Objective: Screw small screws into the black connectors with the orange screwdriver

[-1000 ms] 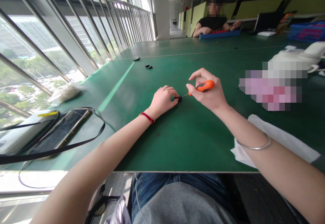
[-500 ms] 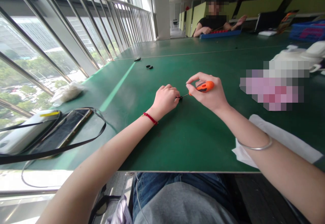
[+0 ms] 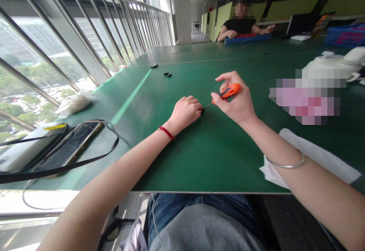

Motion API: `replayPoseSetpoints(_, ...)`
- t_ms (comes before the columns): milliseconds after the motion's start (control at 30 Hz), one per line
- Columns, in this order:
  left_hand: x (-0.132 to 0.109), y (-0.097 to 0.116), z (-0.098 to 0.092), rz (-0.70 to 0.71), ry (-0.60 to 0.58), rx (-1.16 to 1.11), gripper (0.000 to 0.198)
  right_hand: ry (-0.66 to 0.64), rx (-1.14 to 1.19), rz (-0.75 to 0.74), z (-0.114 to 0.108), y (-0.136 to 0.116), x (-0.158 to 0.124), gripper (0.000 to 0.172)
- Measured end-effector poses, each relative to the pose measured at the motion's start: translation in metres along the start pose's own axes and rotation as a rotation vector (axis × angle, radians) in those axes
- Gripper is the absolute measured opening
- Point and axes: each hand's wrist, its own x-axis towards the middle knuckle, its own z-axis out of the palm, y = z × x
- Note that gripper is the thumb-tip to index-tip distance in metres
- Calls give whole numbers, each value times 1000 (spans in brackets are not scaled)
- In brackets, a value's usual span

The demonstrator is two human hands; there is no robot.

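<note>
My left hand [image 3: 185, 112] rests curled on the green table [image 3: 216, 152], its fingers pinched on a small black part [image 3: 202, 110]. My right hand [image 3: 236, 101] grips an orange-handled screwdriver [image 3: 230, 90], index finger lifted. The thin shaft slants down and left, and its tip meets the black part beside my left fingertips. A red cord circles my left wrist and a silver bangle my right forearm.
A phone [image 3: 71, 146] and a white device with a black strap lie at the left edge. Small black parts [image 3: 167, 74] sit farther back. White paper [image 3: 310, 154] lies at the right. Another person [image 3: 241, 25] works at the far end over a blue tray.
My right hand has tilted the screwdriver handle upward and lifted its index finger. My left hand has stayed on the black part. The far person's arm has come back down.
</note>
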Motion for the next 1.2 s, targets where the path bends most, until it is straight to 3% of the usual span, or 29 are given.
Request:
replayPoseSetpoints(67,-1,-1,1,3,4,-17,22,-43,8,13,0,1,0,10)
replayPoseSetpoints(200,-2,-4,5,-45,18,-103,19,-128,11,13,0,1,-1,28)
replayPoseSetpoints(333,-4,-9,14,-183,56,-328,16,-163,28,16,-1,0,-1,25)
replayPoseSetpoints(467,-5,-13,21,-279,68,-531,16,-81,33,11,2,2,-3,5)
replayPoseSetpoints(567,-5,-14,22,-305,69,-602,16,11,61,13,5,4,-3,30)
replayPoseSetpoints(633,-5,-14,22,-313,70,-618,17,44,49,45,5,4,-3,35)
replayPoseSetpoints(800,-5,-14,23,-309,72,-612,17,21,-26,72,3,3,-3,13)
replayPoseSetpoints(967,-5,-11,19,-277,78,-543,16,56,8,60,4,0,-4,39)
replayPoseSetpoints(1100,-5,-9,16,-254,80,-467,16,-13,-41,104,3,-6,-5,13)
replayPoseSetpoints(1167,-4,-9,15,-253,74,-449,16,-15,-49,92,2,-9,-5,10)
replayPoseSetpoints(1200,-4,-10,16,-254,72,-448,15,0,-54,81,2,-10,-5,18)
